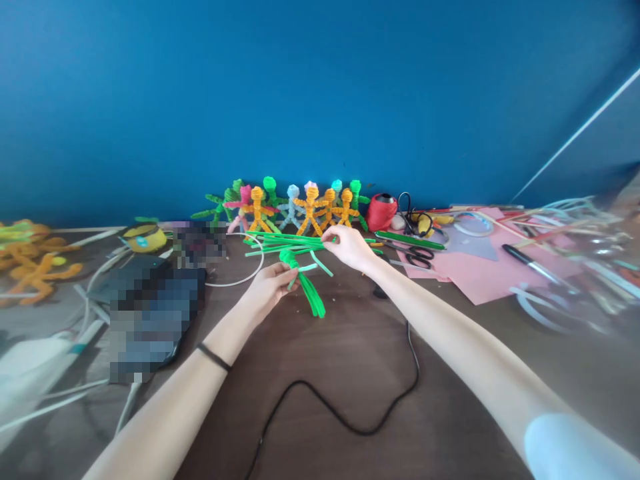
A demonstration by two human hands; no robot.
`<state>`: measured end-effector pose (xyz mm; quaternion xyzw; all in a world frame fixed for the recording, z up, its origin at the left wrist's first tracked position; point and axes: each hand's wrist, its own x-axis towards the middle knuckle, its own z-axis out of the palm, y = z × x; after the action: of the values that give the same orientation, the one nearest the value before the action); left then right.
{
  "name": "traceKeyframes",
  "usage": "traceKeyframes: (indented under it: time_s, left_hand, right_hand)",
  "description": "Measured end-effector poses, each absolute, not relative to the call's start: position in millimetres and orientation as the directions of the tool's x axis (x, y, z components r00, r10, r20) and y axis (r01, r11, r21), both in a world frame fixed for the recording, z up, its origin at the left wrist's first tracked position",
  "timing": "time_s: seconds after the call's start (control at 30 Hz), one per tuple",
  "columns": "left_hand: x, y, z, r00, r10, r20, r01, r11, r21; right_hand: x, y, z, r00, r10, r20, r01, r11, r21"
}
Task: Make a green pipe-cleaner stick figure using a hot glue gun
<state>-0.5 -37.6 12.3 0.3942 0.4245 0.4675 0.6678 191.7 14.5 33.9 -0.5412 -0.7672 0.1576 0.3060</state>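
Note:
My left hand [273,288] is closed on a partly formed green pipe-cleaner figure [311,295]. It has a coiled head at the top, a short pale green arm stub pointing right, and a bunch of loose green stems hanging below. My right hand [347,245] is up and to the right of it, fingers pinched together at the pile of green pipe cleaners [270,244]. Whatever lies between those fingertips is too small to make out. A short bent green pipe cleaner [323,264] shows between the two hands.
Finished pipe-cleaner figures [257,210] stand along the blue wall. At right are scissors [419,257], a black marker [537,267] and pink paper [480,273]. A blurred-out dark device [160,327] and orange figures [43,273] lie left. A black cable [345,423] crosses the front.

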Motion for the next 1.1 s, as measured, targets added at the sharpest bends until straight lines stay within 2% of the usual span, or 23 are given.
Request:
traceKeyframes:
  time_s: [0.2, 0.5, 0.67, 0.83, 1.1]
  left_hand:
    - [-1, -37, 10, 0.188, 0.963, -0.193, -0.287, 0.242, 0.927]
    - [0, -40, 16, 0.177, 0.954, -0.244, -0.275, 0.286, 0.918]
    - [-1, -42, 17, 0.176, 0.956, -0.237, -0.276, 0.279, 0.920]
    - [-3, -42, 14, 0.185, 0.958, -0.221, -0.279, 0.267, 0.922]
    - [-3, -42, 14, 0.195, 0.958, -0.212, -0.301, 0.264, 0.916]
  right_hand:
    - [159, 33, 29, -0.307, 0.913, 0.268, 0.803, 0.400, -0.442]
    - [143, 38, 24, -0.336, 0.891, 0.305, 0.859, 0.423, -0.290]
    - [149, 31, 38, -0.317, 0.868, 0.383, 0.863, 0.431, -0.264]
    - [169, 26, 62, -0.344, 0.742, 0.576, 0.779, 0.568, -0.265]
    - [206, 17, 82, -0.218, 0.806, 0.551, 0.850, 0.434, -0.299]
